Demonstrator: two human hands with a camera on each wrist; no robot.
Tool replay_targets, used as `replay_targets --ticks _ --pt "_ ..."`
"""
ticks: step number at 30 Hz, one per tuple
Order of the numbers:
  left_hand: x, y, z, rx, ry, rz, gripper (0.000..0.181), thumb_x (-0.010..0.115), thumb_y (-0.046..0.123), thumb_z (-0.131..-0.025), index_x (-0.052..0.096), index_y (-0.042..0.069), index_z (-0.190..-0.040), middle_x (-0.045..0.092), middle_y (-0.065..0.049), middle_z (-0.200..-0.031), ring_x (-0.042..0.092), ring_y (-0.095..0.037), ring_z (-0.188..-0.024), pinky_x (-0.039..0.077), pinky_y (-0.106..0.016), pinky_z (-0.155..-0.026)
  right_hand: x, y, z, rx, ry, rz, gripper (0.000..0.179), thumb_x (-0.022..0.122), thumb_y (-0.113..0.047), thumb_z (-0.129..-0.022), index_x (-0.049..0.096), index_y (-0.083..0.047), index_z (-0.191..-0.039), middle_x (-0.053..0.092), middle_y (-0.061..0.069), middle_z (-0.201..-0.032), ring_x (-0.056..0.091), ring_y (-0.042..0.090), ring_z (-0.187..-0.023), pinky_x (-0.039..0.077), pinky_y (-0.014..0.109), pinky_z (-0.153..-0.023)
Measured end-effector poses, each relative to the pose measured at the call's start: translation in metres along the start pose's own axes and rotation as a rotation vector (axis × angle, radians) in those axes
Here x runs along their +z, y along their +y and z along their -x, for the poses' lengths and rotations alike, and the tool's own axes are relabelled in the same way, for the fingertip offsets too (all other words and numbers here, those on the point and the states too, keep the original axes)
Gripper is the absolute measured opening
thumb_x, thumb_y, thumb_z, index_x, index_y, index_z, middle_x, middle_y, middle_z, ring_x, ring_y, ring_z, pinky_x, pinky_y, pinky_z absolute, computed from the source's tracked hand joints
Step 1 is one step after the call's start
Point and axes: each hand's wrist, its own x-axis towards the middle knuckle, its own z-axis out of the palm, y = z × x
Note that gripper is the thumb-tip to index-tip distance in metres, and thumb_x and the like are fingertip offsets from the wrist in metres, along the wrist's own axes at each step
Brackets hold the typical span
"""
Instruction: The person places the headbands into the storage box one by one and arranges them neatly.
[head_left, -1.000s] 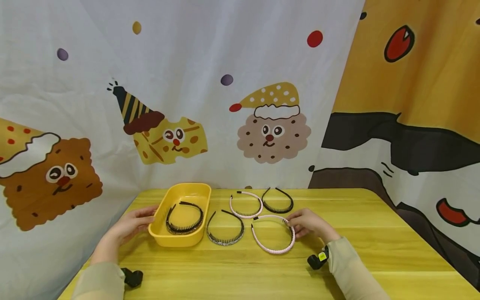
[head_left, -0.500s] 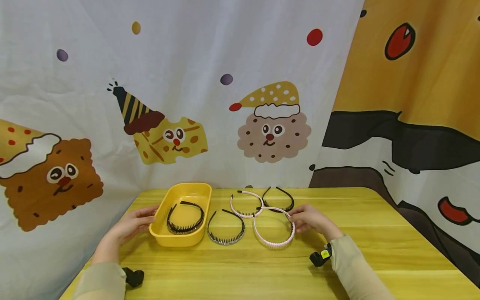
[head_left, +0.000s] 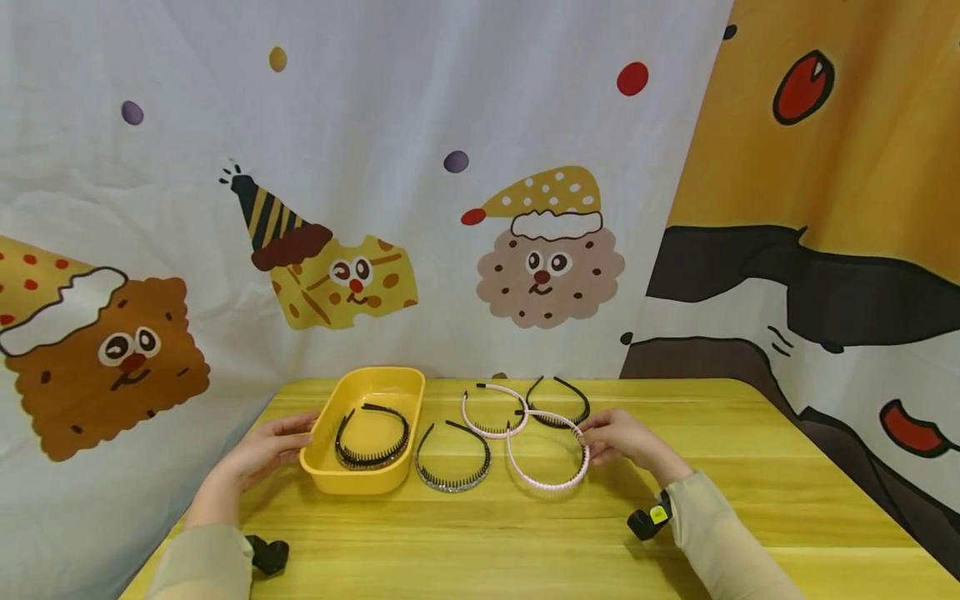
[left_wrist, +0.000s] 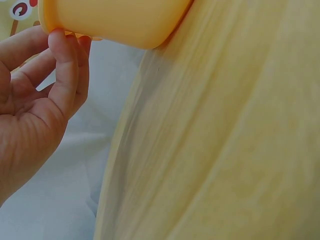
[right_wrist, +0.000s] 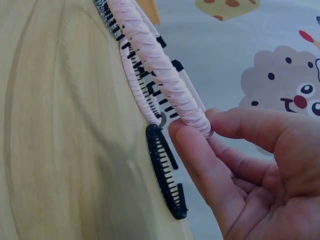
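Observation:
My right hand (head_left: 618,435) pinches a pink wrapped, toothed headband (head_left: 551,486) by its right side; the right wrist view shows thumb and fingertips on its twisted band (right_wrist: 170,82). This headband hangs just over the table, its shadow below. My left hand (head_left: 273,446) holds the left side of a yellow plastic tray (head_left: 352,482), bent fingers (left_wrist: 65,75) at its rim in the left wrist view. Inside the tray lie a black toothed headband (head_left: 371,460) and a glittery one partly under it. A silvery glitter headband (head_left: 453,485) lies between tray and right hand.
Behind the held headband, another pink headband (head_left: 491,433) and a black headband (head_left: 558,419) lie on the wood-grain table (head_left: 480,550). A printed cloth (head_left: 442,100) hangs right behind the table's back edge.
The pink headband in my right hand has been raised off the table, its ends lifting and shifting slightly right. My left hand and the tray stay where they were.

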Motion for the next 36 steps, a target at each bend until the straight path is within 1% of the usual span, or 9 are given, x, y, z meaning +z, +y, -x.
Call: replay_targets --ticks 5,13,20,24,27,31,36 --pt "0.002 0.003 0.001 -0.003 0.001 0.000 0.064 0.055 0.014 -0.100 0.021 -0.008 -0.150 0.022 -0.032 -0.151 0.060 -0.009 -0.106 0.051 -0.029 -0.087 0.002 -0.006 0.002 -0.017 0.001 0.006 0.042 0.063 -0.007 -0.090 0.052 0.020 -0.121 0.067 0.015 -0.080 0.065 0.015 -0.065 0.058 0.036 -0.064" --pt "0.003 0.003 0.003 -0.002 -0.001 0.017 0.064 0.053 0.013 -0.101 0.020 -0.007 -0.151 0.025 -0.034 -0.150 0.060 -0.011 -0.108 0.051 -0.030 -0.087 0.006 -0.013 -0.001 -0.023 0.018 0.011 0.042 0.063 -0.007 -0.090 0.052 0.018 -0.122 0.068 0.012 -0.079 0.066 0.016 -0.065 0.058 0.038 -0.065" --pt "0.002 0.003 0.003 0.013 -0.017 0.009 0.063 0.053 0.013 -0.101 0.020 -0.007 -0.151 0.023 -0.034 -0.150 0.059 -0.012 -0.109 0.051 -0.031 -0.089 0.008 -0.019 -0.002 -0.037 0.027 0.022 0.040 0.063 -0.006 -0.090 0.053 0.019 -0.120 0.068 0.012 -0.079 0.067 0.016 -0.065 0.058 0.034 -0.062" --pt "0.002 0.003 0.003 0.015 -0.023 0.009 0.064 0.053 0.014 -0.101 0.020 -0.008 -0.151 0.023 -0.034 -0.150 0.060 -0.011 -0.109 0.051 -0.032 -0.089 0.009 -0.023 -0.002 -0.043 0.026 0.032 0.042 0.062 -0.005 -0.090 0.052 0.020 -0.121 0.068 0.013 -0.080 0.067 0.017 -0.065 0.058 0.039 -0.066" --pt "0.002 0.002 0.002 0.014 -0.015 0.005 0.063 0.053 0.014 -0.101 0.021 -0.008 -0.151 0.024 -0.034 -0.150 0.060 -0.010 -0.108 0.051 -0.031 -0.089 0.008 -0.025 -0.003 -0.045 0.029 0.034 0.041 0.062 -0.005 -0.090 0.053 0.019 -0.121 0.068 0.014 -0.081 0.067 0.018 -0.065 0.058 0.042 -0.068" --pt "0.000 0.000 0.000 0.013 -0.004 -0.003 0.064 0.054 0.015 -0.100 0.021 -0.007 -0.151 0.025 -0.033 -0.150 0.059 -0.010 -0.108 0.051 -0.030 -0.089 0.008 -0.029 -0.005 -0.048 0.032 0.032 0.037 0.062 -0.005 -0.091 0.055 0.017 -0.119 0.068 0.017 -0.084 0.067 0.019 -0.065 0.058 0.039 -0.066" --pt "0.000 -0.002 0.000 0.011 -0.002 -0.009 0.064 0.054 0.015 -0.100 0.022 -0.007 -0.150 0.024 -0.033 -0.150 0.059 -0.011 -0.110 0.050 -0.030 -0.089 0.010 -0.034 -0.006 -0.047 0.022 0.026 0.040 0.062 -0.004 -0.090 0.053 0.019 -0.122 0.068 0.019 -0.085 0.067 0.018 -0.066 0.058 0.036 -0.065"
